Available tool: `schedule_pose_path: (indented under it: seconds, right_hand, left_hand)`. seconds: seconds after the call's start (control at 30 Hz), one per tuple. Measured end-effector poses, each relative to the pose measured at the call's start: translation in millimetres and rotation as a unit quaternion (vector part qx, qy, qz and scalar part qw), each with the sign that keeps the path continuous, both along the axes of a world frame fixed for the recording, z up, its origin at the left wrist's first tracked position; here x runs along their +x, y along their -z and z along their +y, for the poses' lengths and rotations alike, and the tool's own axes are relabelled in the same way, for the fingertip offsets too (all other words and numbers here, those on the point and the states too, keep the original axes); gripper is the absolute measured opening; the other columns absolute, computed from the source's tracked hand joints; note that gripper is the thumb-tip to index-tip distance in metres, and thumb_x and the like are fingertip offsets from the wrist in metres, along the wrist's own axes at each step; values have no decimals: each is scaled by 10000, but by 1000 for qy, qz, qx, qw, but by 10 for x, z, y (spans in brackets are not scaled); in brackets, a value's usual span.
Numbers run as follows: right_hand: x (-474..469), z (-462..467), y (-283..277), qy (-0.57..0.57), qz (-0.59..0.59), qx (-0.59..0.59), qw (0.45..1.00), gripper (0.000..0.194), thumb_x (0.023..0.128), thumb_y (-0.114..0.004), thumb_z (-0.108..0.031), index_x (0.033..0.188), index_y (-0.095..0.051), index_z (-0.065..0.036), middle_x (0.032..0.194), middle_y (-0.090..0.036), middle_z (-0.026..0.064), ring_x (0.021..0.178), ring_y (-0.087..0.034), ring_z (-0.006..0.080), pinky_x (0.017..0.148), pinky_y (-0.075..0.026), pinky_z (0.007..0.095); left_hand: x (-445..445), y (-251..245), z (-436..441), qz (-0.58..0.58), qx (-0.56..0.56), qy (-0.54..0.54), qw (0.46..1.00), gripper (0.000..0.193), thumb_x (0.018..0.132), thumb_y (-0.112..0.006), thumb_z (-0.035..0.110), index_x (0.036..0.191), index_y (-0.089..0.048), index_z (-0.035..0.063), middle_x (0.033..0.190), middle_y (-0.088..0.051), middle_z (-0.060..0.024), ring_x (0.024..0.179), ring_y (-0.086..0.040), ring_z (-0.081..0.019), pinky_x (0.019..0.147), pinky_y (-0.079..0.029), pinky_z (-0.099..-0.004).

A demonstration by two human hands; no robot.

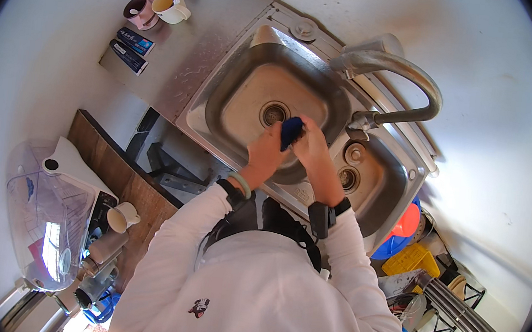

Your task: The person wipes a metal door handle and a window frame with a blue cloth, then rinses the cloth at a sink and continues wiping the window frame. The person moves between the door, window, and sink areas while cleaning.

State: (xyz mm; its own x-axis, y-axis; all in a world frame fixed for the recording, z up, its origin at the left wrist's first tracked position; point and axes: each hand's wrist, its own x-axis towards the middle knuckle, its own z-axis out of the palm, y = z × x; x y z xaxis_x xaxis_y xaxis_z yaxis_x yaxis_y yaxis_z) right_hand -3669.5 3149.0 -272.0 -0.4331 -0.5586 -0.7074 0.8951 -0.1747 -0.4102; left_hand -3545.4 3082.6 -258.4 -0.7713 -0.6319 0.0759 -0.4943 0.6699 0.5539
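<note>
Both of my hands meet over the large left basin of a stainless steel double sink (193, 114). A small dark blue cloth item (291, 132) is held between them, just right of and below the basin's drain (274, 114). My left hand (267, 149) grips it from the left side, thumb upward. My right hand (311, 141) has its fingers on the item's right edge. What the item is exactly cannot be told. The curved metal faucet (403, 66) stands behind, its spout over the basin's upper right corner; no water stream is visible.
Cups (172, 6) and two toothpaste tubes (132, 54) sit on the steel counter at upper left. The smaller basin (376, 177) holds a round strainer or plug (355, 153). A wooden board (117, 150) and clear-domed rack (46, 220) are left; a yellow basket (411, 261) is right.
</note>
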Motion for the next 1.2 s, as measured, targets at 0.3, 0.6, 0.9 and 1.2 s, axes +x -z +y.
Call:
schedule_pose_path:
  seconds: [0.3,0.6,0.9,1.2]
  right_hand:
    - [-21,-26,-1078,-161,155,-322,920,656,844,-725,-273,1382,-433,-36,1291,-530,102,1163,-525,266,989,-460,471]
    - [-32,-73,-1450,-308,157,-249,904,223,924,-591,-134,1119,-566,-30,685,-425,-15,607,-453,96,568,-441,282]
    - [100,-262,-466,-271,637,145,708,159,907,-555,-109,973,-686,-46,759,-680,93,748,-661,235,703,-514,355]
    - [-89,-280,582,-94,294,336,890,196,908,-603,-175,1028,-656,-30,953,-682,131,885,-665,237,789,-509,375]
  left_hand:
    - [131,-873,-223,146,933,36,326,325,885,-656,302,1016,-523,36,802,-567,-84,448,-455,-133,349,-324,-222]
    - [165,-1152,-99,99,927,105,346,259,901,-645,264,1049,-539,80,658,-440,25,455,-379,-60,347,-243,-218]
    - [-167,-150,-8,-31,263,90,960,247,775,-682,303,753,-628,64,731,-672,-162,626,-652,-313,525,-475,-431]
    - [-196,-9,65,-42,102,-22,994,349,772,-709,270,1007,-579,47,804,-668,-174,817,-657,-400,679,-505,-502]
